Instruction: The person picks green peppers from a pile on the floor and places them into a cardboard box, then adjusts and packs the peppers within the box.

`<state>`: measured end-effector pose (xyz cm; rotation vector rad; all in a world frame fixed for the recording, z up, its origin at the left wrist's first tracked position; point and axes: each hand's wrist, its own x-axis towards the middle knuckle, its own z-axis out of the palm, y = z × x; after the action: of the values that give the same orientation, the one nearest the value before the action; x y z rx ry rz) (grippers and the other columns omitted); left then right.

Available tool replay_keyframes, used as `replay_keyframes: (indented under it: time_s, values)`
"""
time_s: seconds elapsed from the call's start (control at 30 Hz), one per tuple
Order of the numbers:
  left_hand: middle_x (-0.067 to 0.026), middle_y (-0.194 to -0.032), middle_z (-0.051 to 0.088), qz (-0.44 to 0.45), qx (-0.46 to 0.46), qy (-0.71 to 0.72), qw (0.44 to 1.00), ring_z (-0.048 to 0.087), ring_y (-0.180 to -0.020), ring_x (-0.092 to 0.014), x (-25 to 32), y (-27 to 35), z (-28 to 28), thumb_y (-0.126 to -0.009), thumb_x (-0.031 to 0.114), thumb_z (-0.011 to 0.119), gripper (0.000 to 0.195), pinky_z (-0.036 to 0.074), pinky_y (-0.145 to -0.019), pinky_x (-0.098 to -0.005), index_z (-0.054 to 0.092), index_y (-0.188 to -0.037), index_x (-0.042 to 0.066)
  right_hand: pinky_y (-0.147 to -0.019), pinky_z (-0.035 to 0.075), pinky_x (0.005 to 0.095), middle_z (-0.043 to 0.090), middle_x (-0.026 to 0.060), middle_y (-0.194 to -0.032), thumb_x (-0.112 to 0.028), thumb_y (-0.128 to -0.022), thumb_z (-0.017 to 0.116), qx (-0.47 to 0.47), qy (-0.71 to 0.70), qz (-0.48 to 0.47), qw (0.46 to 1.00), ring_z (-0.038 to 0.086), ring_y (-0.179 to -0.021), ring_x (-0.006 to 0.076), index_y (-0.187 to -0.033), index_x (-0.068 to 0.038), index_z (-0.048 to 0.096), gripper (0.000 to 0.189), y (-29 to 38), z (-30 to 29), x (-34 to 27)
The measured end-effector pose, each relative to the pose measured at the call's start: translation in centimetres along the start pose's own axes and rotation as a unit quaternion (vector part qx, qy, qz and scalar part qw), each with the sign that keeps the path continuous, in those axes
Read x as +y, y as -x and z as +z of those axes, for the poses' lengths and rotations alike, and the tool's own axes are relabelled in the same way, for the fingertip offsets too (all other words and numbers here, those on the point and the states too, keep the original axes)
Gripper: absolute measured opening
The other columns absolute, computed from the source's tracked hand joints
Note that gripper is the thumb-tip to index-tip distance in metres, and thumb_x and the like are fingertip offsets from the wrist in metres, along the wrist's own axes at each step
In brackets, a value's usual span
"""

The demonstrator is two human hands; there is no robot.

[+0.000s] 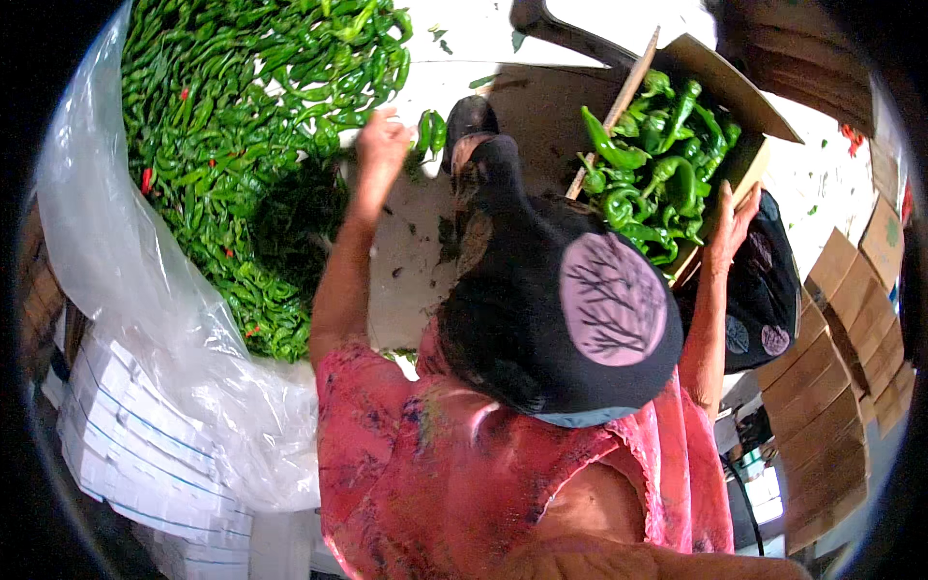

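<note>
My left hand (384,141) is above the edge of a wide spread of green peppers (217,145), fingers curled and blurred. Whether it pinches a pepper is hidden. Just right of it lie a couple of separate green peppers (432,132), close to my dark shoe (471,123). A cardboard box (754,170) full of larger green peppers (674,159) sits tilted at the upper right. My right hand (734,217) grips its right wall, thumb and fingers at the rim. Between my arms is my knee in black cloth with a pale tree-print patch (616,297).
Clear plastic sheeting (138,290) borders the pepper spread on the left. Below it stands a pale stack with blue lines (138,428). Cardboard pieces (819,435) are on the right. Several red peppers (852,138) lie at the far right. Leaf scraps dot the pale ground (402,290).
</note>
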<state>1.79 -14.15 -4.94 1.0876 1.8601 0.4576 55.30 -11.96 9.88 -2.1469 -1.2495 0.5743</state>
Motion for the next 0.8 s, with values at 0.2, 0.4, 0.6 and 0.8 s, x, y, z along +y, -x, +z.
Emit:
replay_keyframes:
  time_s: [0.2,0.4,0.6,0.8]
  values:
    - [-0.0151,-0.113,0.063,0.124,0.241,-0.243,0.931,0.055,-0.110,-0.035,0.7,3.2,8.4,-0.065,0.039,0.089,0.071,0.041,-0.101,-0.0469,0.062,-0.124,0.010,-0.120,0.025,0.0366,0.031,0.0171,-0.161,-0.036,-0.095,0.069,-0.011,0.002,-0.010,1.000,0.033,-0.146,0.0265,-0.157,-0.001,0.027,0.083,-0.2,-0.6,-0.1]
    - [-0.0194,-0.113,0.059,0.141,0.200,-0.104,0.964,0.057,-0.108,-0.041,0.0,3.0,8.9,-0.074,0.012,0.078,0.059,0.048,-0.095,-0.0479,0.058,-0.130,0.008,-0.116,0.031,0.0370,0.033,0.0150,-0.159,-0.031,-0.096,0.069,-0.019,-0.045,0.002,0.999,0.039,-0.140,0.0261,-0.158,-0.002,0.024,0.082,-0.2,-0.4,0.0]
    - [-0.0200,-0.104,0.055,0.180,0.164,-0.160,0.957,0.058,-0.100,-0.043,0.0,1.1,8.8,-0.070,0.008,0.072,0.048,0.051,-0.083,-0.0521,0.055,-0.115,0.006,-0.115,0.033,0.0362,0.034,0.0144,-0.158,-0.032,-0.096,0.069,-0.020,-0.085,0.010,0.996,0.040,-0.139,0.0252,-0.158,-0.001,0.025,0.082,-0.8,-0.6,1.5]
    - [-0.0249,-0.095,0.060,0.031,0.117,-0.065,0.990,0.061,-0.089,-0.046,4.0,2.0,6.8,-0.075,0.009,0.064,0.038,0.050,-0.079,-0.0542,0.052,-0.111,0.006,-0.114,0.034,0.0361,0.035,0.0159,-0.156,-0.032,-0.096,0.069,-0.018,-0.050,0.007,0.999,0.042,-0.136,0.0256,-0.157,0.001,0.026,0.082,-0.9,-0.5,2.1]
